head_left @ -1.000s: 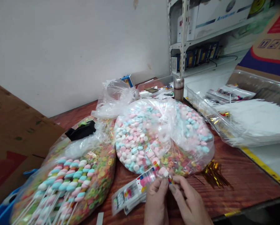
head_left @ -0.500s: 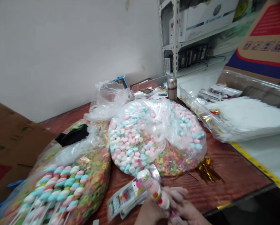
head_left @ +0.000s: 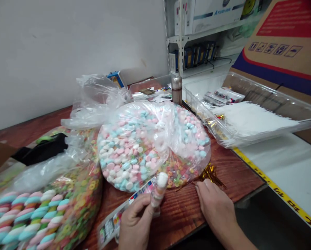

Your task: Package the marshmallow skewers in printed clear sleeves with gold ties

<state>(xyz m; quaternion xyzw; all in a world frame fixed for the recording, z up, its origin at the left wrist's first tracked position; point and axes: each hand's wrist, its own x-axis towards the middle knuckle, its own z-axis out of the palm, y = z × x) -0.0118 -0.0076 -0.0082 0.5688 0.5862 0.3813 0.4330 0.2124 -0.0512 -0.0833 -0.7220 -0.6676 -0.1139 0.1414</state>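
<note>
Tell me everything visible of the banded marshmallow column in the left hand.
The banded marshmallow column is short, with a white top, blurred pinkish and orange bands below, and what looks like clear plastic wrapping. It stands nearly upright, leaning toward picture right, gripped low by the left hand, which hides its lower end. The large clear bag of pastel marshmallows lies behind it.

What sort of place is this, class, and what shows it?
Probably a candy-packing workspace: a clear bag of pastel marshmallows, a plastic tray of white sticks, and gold strips.
</note>
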